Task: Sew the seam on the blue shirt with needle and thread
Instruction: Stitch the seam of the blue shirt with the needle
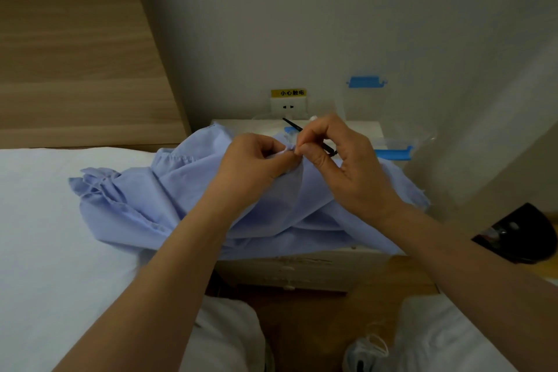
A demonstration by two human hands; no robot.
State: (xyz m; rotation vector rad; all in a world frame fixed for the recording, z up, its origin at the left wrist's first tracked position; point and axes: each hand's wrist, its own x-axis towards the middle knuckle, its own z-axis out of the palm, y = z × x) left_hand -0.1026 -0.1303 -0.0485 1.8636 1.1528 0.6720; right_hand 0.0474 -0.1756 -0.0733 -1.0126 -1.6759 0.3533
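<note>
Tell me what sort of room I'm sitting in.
Most likely a bedroom: a bed with a white sheet, a wooden headboard, and a white bedside cabinet with drawers below a wall socket.

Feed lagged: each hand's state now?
Left hand: pinches a fold of the blue shirt.
Right hand: grips thin black tool, fingertips at the fold.

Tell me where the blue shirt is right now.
In the head view, the blue shirt lies mid-frame, draped over the white nightstand and spilling left onto the bed sheet. The left hand and right hand pinch a raised fold.
</note>
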